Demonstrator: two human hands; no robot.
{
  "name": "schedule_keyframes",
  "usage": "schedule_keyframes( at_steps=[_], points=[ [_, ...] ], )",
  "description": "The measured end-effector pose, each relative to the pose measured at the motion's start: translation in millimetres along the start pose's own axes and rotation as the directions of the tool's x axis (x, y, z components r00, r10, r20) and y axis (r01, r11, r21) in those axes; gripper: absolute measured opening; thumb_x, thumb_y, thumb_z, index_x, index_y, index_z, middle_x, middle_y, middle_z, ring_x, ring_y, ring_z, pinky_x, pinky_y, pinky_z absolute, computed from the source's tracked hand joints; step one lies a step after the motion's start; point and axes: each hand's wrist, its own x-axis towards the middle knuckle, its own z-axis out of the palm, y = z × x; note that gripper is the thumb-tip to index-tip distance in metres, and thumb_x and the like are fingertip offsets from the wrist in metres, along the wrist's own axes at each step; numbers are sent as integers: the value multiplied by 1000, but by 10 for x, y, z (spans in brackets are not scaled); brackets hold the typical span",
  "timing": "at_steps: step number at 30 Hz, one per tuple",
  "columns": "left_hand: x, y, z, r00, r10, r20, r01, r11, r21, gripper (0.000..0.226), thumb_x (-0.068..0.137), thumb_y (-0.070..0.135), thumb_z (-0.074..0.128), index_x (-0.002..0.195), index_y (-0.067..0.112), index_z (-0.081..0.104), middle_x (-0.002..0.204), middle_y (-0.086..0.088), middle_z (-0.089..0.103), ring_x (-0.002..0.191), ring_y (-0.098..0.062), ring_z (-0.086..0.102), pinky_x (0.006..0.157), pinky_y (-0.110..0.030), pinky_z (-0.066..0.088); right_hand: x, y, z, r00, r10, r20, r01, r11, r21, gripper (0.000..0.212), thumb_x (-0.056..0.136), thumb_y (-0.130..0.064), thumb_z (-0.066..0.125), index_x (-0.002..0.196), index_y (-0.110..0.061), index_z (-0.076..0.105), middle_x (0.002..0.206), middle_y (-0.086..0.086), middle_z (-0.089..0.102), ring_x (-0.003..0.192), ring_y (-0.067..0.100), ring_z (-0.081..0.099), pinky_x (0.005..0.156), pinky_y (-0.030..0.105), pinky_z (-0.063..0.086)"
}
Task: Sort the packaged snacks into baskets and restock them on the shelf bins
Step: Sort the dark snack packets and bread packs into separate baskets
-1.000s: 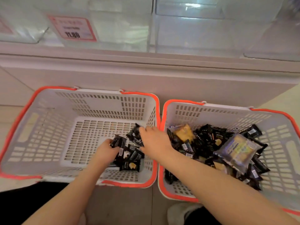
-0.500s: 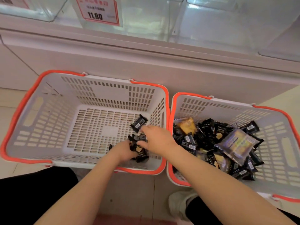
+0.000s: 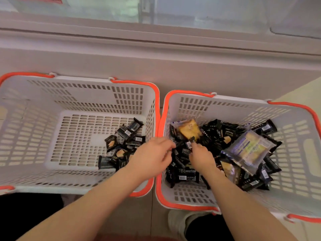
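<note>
Head view, sole view.

Item 1, left basket point(image 3: 52, 94): white slotted walls, orange rim. It holds a small heap of black snack packets point(image 3: 124, 145), lying just left of the left hand's fingers. One second ago both hands were down in this heap; half a second ago the right hand was over it. Both have now left it, and the packets lie loose and untouched.

Item 2, right basket point(image 3: 295, 153): same make, set rim to rim with the left one. It holds the unsorted mixed pile point(image 3: 217, 136): many black packets, one clear-wrapped yellow cake point(image 3: 189, 129) just beyond the right fingers, and one larger clear pack point(image 3: 250, 150) to the right of them.

Item 3, left hand point(image 3: 151, 157): has crossed the two rims. Fingers are loosely curled and a little apart, tips at the left edge of the mixed pile. Whether they touch a packet cannot be told; nothing is visibly held.

Item 4, right hand point(image 3: 201, 157): has moved into the right basket, fingers down among the black packets. They appear to be closing on a small black packet point(image 3: 190, 141), but the hold cannot be confirmed.

Assessment: one batch looks delivered and a fresh pick is beginning. Sorting is early, since most black packets remain mixed and shelf restocking has not begun.
</note>
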Motion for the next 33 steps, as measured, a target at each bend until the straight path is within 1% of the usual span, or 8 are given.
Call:
schedule_keyframes(
  at_steps=[2, 4, 7, 11, 17, 22, 27, 33],
  points=[
    [100, 85, 62, 987, 159, -6, -155, 968, 196, 18, 77, 9, 59, 92, 8, 67, 86, -5, 65, 82, -24, 62, 64, -29, 52, 111, -25, 84, 996, -80, -48, 73, 988, -140, 34, 93, -22, 48, 125, -12, 42, 127, 9, 51, 116, 27, 50, 89, 38, 42],
    [204, 176, 183, 971, 211, 107, -235, 916, 326, 15, 76, 7, 57, 89, 7, 64, 83, -8, 63, 78, -28, 61, 59, -33, 52, 210, -47, 142, 990, -138, -36, 128, 969, -212, 32, 92, -21, 50, 121, -12, 42, 126, 9, 51, 119, 27, 47, 91, 37, 40],
    [399, 285, 484, 924, -30, 380, -158, 878, 451, 24, 88, 10, 48, 112, 8, 51, 108, -10, 57, 100, -29, 54, 65, -36, 39, 319, 7, 220, 987, -157, 26, 159, 966, -205, 35, 91, -12, 48, 125, -11, 41, 129, 12, 48, 122, 30, 45, 93, 39, 40],
    [593, 277, 936, 798, -224, 559, -174, 803, 570, 26, 91, 5, 47, 115, 8, 55, 118, -11, 57, 108, -28, 54, 68, -33, 38, 426, 170, 183, 995, -53, 87, 40, 989, 144, 37, 88, -15, 59, 123, -8, 48, 126, 14, 48, 115, 31, 50, 91, 37, 44],
    [695, 230, 1304, 732, -364, 577, -143, 745, 651, 30, 96, 7, 40, 123, 6, 53, 128, -15, 51, 117, -30, 47, 78, -32, 41, 449, 368, 126, 993, 114, -32, -91, 905, 416, 36, 87, -17, 62, 119, -8, 50, 125, 12, 42, 107, 31, 52, 87, 36, 45],
    [589, 254, 1495, 698, -472, 539, 17, 764, 645, 31, 94, 1, 41, 124, -1, 48, 127, -20, 46, 114, -29, 50, 84, -31, 43, 397, 257, 230, 992, 105, -76, -78, 950, 302, 46, 86, -21, 65, 124, -9, 43, 128, 12, 44, 119, 29, 43, 92, 37, 45],
    [529, 217, 1512, 726, -447, 523, -17, 749, 663, 34, 91, 0, 42, 125, -2, 45, 124, -19, 47, 114, -30, 46, 89, -32, 40, 353, 150, 333, 984, 96, -149, -64, 977, 204, 62, 86, -9, 60, 139, -10, 27, 138, 14, 38, 123, 29, 39, 95, 36, 40],
    [611, 202, 1441, 680, -517, 519, 56, 743, 667, 27, 90, 6, 48, 116, 6, 55, 122, -13, 53, 114, -28, 49, 88, -33, 42, 445, 121, 230, 978, 205, 25, -205, 951, 233, 63, 83, -24, 68, 133, -7, 36, 136, 14, 38, 126, 30, 34, 99, 37, 36]
  ],
)
